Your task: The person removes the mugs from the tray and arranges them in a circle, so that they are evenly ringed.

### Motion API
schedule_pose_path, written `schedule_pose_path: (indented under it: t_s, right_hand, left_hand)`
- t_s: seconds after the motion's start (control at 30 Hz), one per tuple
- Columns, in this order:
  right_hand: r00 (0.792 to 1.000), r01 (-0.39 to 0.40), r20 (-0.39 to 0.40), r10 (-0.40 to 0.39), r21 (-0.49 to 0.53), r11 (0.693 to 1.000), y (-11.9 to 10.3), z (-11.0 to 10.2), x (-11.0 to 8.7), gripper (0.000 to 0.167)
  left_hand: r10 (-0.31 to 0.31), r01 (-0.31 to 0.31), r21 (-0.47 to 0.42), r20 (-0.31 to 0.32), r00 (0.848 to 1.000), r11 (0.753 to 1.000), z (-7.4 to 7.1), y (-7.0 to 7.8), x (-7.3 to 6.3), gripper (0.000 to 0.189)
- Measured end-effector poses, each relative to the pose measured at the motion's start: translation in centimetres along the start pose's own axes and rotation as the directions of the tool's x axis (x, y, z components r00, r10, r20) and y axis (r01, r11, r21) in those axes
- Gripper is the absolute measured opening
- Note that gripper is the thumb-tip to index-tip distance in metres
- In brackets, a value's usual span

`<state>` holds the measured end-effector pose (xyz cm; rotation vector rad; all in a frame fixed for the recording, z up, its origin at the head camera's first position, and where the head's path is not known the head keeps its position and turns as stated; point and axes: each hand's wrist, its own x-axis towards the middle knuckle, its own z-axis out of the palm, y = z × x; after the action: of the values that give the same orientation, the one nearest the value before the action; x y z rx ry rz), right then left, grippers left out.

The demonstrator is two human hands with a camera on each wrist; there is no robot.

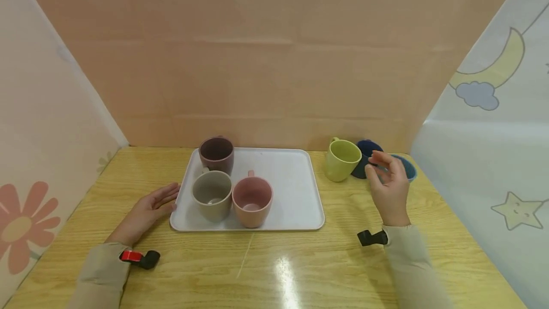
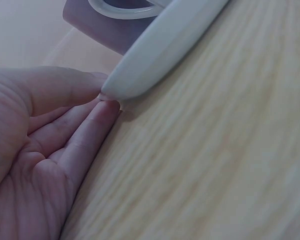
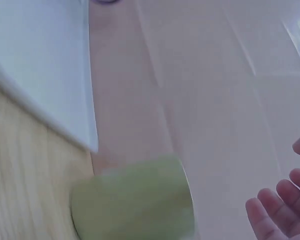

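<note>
A white tray (image 1: 291,190) lies on the table, bearing a dark plum mug (image 1: 217,159), a grey-beige mug (image 1: 212,204) and a pink mug (image 1: 252,201). My left hand (image 1: 147,209) is at the tray's left edge, thumb and fingertips pinching the rim (image 2: 135,75). On the right, my right hand (image 1: 390,187) hovers over the mugs with fingers loosely bent and nothing between them. It partly hides a navy mug (image 1: 359,169) and a light blue mug (image 1: 409,168). Left of these stands a yellow-green mug (image 1: 339,166), also low in the right wrist view.
The wooden table (image 1: 206,271) runs back to a peach-coloured backdrop (image 1: 274,85). Patterned walls stand at both sides, with a flower (image 1: 23,225) on the left and a moon (image 1: 502,68) on the right.
</note>
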<state>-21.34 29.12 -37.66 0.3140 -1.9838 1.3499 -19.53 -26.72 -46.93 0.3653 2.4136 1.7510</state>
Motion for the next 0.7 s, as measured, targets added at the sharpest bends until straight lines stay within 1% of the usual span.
schedule_pose_path:
  t_s: [0.07, 0.17, 0.23, 0.3, 0.4, 0.5, 0.6, 0.7]
  right_hand:
    - [0.999, 0.006, 0.049, -0.008, 0.036, 0.999, -0.4, 1.3, -0.4, 0.034]
    - [0.991, 0.036, 0.128, -0.048, 0.097, 0.995, -1.1, 3.1, -1.2, 0.036]
    - [0.98, 0.047, 0.188, -0.069, 0.119, 0.992, -1.6, 4.1, -1.8, 0.037]
    - [0.962, 0.045, 0.262, -0.079, 0.134, 0.99, -2.1, 5.0, -2.6, 0.039]
    - [0.924, 0.025, 0.375, -0.073, 0.131, 0.991, -2.8, 6.3, -3.5, 0.042]
    - [0.88, 0.001, 0.471, -0.063, 0.131, 0.991, -3.4, 7.8, -4.3, 0.047]
    - [0.829, -0.068, 0.559, -0.015, 0.127, 0.99, -4.0, 9.3, -5.0, 0.055]
    - [0.773, -0.151, 0.631, 0.059, 0.092, 0.984, -4.2, 10.7, -5.8, 0.067]
  left_hand:
    - [-0.002, 0.002, -0.009, -0.004, 1.0, 1.0, 0.0, -0.1, 0.0, 0.068]
    - [-0.006, 0.006, -0.025, -0.003, 1.0, 1.0, 0.0, -0.2, 0.0, 0.068]
    - [-0.009, 0.008, -0.037, -0.001, 1.0, 0.999, 0.1, -0.2, 0.1, 0.068]
    - [-0.01, 0.01, -0.042, 0.002, 1.0, 0.999, 0.2, -0.2, 0.1, 0.068]
    - [-0.011, 0.011, -0.044, 0.0, 1.0, 0.999, 0.3, -0.2, 0.0, 0.068]
    - [-0.013, 0.013, -0.038, -0.003, 1.0, 0.999, 0.3, -0.1, 0.0, 0.068]
    - [-0.016, 0.015, -0.032, -0.006, 1.0, 0.999, 0.2, -0.1, -0.1, 0.068]
    - [-0.017, 0.017, -0.027, -0.006, 1.0, 1.0, 0.1, 0.0, 0.0, 0.068]
